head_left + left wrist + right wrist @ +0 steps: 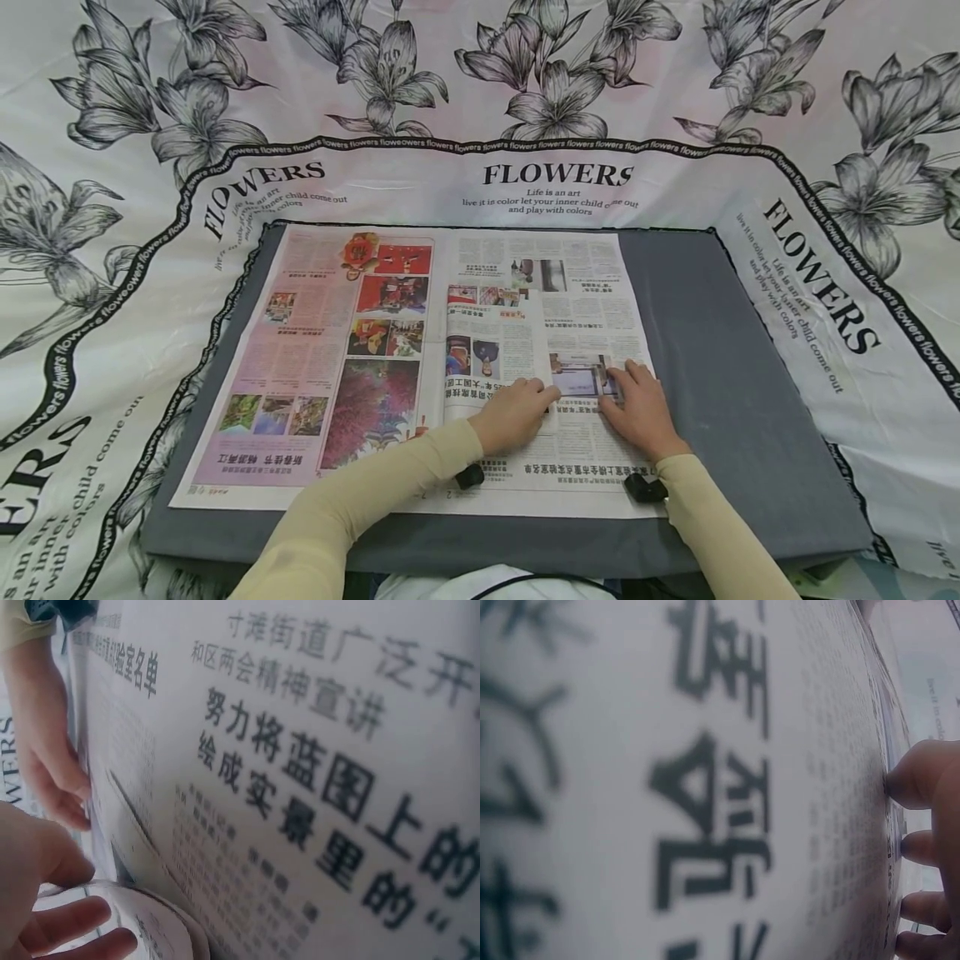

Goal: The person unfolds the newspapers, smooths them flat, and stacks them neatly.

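An opened newspaper [487,492] lies spread over a grey table, its print upside down in the head view. My left hand [513,417] rests on its right-hand page, fingertips beside a rectangular photo [573,379]. On the photo's other side, my right hand [641,412] touches the page with fingers spread. In the left wrist view the left hand's fingers [71,922] lie over the paper, which curves beneath them, and the right hand [45,735] shows beyond. Fingertips [915,844] of the right hand meet the sheet in the right wrist view.
The grey tabletop [720,375] shows around the newspaper. A white cloth [405,183] with flower drawings and lettering surrounds it at the back and sides. Dark wrist devices [645,489] sit beneath both wrists, close over the page. A black cable [547,577] curves at the front edge.
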The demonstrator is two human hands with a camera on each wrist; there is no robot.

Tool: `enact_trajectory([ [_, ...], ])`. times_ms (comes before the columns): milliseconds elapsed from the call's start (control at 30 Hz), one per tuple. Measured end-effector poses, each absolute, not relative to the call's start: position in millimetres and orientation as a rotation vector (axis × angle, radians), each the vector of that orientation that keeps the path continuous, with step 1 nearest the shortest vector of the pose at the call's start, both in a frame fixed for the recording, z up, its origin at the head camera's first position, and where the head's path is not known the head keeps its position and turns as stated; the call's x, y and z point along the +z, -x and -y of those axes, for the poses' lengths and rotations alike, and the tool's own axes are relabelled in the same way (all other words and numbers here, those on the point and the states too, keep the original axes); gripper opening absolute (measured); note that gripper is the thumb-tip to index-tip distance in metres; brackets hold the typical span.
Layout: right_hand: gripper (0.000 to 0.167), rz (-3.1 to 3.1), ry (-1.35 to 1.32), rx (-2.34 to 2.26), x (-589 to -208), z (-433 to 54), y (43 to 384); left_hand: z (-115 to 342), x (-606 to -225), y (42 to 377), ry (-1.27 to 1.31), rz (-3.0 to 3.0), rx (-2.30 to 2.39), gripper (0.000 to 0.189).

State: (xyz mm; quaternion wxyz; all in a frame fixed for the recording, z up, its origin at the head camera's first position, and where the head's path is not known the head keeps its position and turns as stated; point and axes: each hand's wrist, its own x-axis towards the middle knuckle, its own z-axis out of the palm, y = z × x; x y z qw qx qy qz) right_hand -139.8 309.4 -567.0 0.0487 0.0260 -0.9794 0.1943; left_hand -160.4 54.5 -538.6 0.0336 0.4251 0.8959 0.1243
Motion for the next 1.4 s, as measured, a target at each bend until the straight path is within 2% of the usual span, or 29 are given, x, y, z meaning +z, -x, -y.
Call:
enact_trajectory([
  [233, 0.053, 3.0, -0.068, 0.589, -566.3, -308.0, 139.2, -45.6, -529.8, 162.2, -1.308, -2.75, 0.493, 0.028],
  [467, 0.053, 2.973, -0.075, 0.592, -564.3, -306.8, 139.0, -28.1, -503.2, 172.4, -1.255, -2.801, 0.656, 0.034],
  [667, 0.051, 2.938, -0.12, 0.578, -568.0, -307.1, 140.1, -3.5, -483.4, 178.7, -1.247, -2.866, 0.887, 0.028],
  [833, 0.053, 2.952, -0.11, 0.582, -570.1, -306.4, 140.2, 24.5, -472.3, 184.6, -1.227, -2.969, 0.99, 0.034],
  [1100, 0.05, 2.919, -0.145, 0.574, -570.1, -306.9, 142.2, 80.2, -460.9, 181.2, -0.988, -3.162, 1.029, 0.032],
  [1400, 0.053, 2.949, -0.107, 0.591, -568.2, -309.4, 142.8, 133.2, -467.9, 170.9, -0.727, -3.267, 1.077, 0.031],
])
